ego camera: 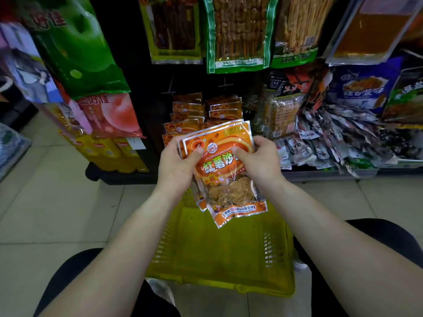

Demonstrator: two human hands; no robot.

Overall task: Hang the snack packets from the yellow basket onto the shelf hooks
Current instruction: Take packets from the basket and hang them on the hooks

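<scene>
A person crouched before a shop display holds a small fanned stack of orange snack packets (223,165) above a yellow basket (219,255) that sits on the tiled floor (57,202) between the knees. The left hand (180,161) grips the stack's left edge, thumb pressed on the front packet; the right hand (258,161) pinches the right edge, thumb on the printed face and fingers behind. The basket's visible floor looks bare, which suggests these are the last packets to go up, though part of it is hidden by the arms. Directly behind the stack, matching orange packets (206,110) already hang in two rows on the black shelf (142,88), with bare hook ends (225,84) showing just above them. The step in hand appears to be sorting or squaring the stack before hanging. The next move likely calls for peeling one packet free, finding the hole in its top seal, and lifting it forward to thread onto a hook, while the other hand keeps the rest together.
</scene>
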